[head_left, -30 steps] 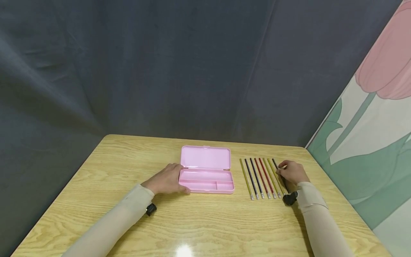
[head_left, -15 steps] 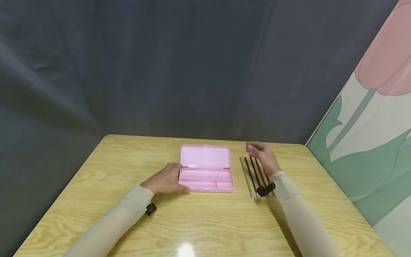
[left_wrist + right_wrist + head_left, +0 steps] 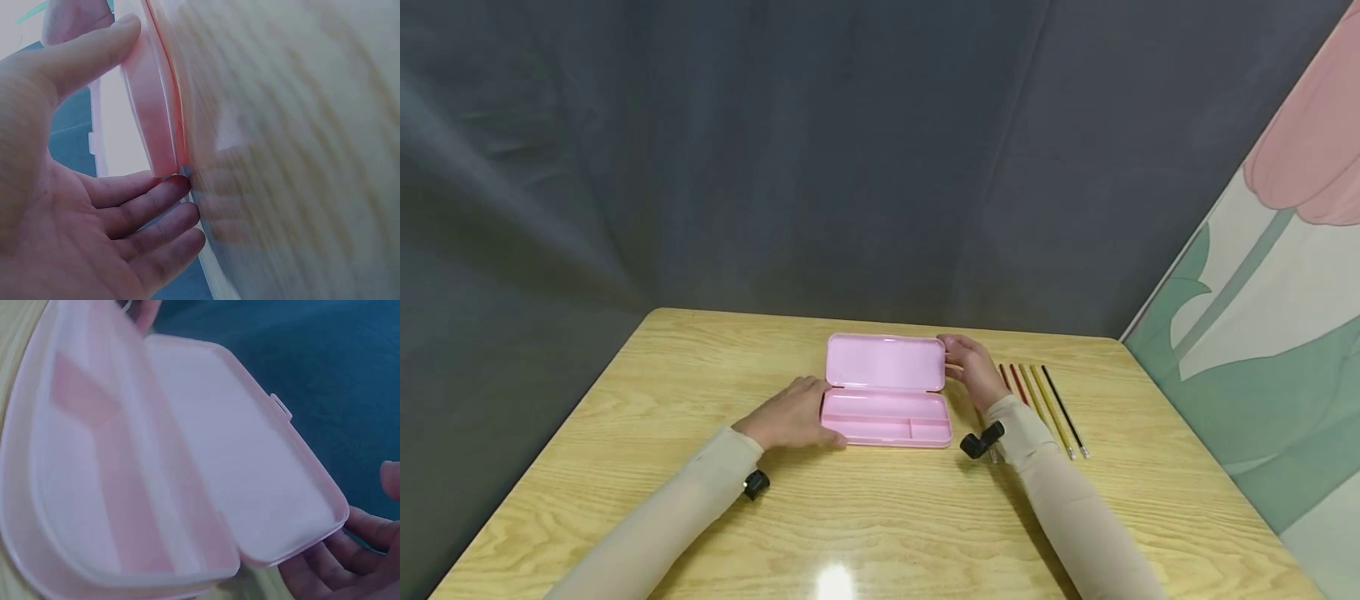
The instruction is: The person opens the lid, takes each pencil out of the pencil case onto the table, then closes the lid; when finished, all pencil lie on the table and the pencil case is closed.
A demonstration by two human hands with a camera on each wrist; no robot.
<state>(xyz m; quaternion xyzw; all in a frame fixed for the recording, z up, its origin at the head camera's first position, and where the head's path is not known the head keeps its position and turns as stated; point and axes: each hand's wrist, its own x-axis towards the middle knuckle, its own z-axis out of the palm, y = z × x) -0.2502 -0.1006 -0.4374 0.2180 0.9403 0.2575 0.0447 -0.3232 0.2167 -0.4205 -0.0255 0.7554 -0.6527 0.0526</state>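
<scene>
A pink pencil case lies open on the wooden table, its lid [image 3: 885,362] folded back and its divided tray [image 3: 876,405] facing up. My left hand [image 3: 790,415] holds the left end of the tray. In the left wrist view, its thumb [image 3: 94,53] lies against the case wall and its fingers meet a corner. My right hand [image 3: 973,371] is at the lid's right edge. The right wrist view shows its fingers touching or just beneath the lid's corner, with the thumb apart. Right of it lie pencils, including a red one [image 3: 1019,383] and a black one [image 3: 1063,408].
Several pencils lie side by side, eraser ends toward me, some hidden under the right wrist. A dark curtain [image 3: 850,167] hangs behind the wooden table [image 3: 880,525]. A flower-patterned cloth [image 3: 1285,350] covers the right side.
My right hand has moved left, from the rightmost pencil across the row to the pencil case's lid. The left hand has stayed at the case's left end.
</scene>
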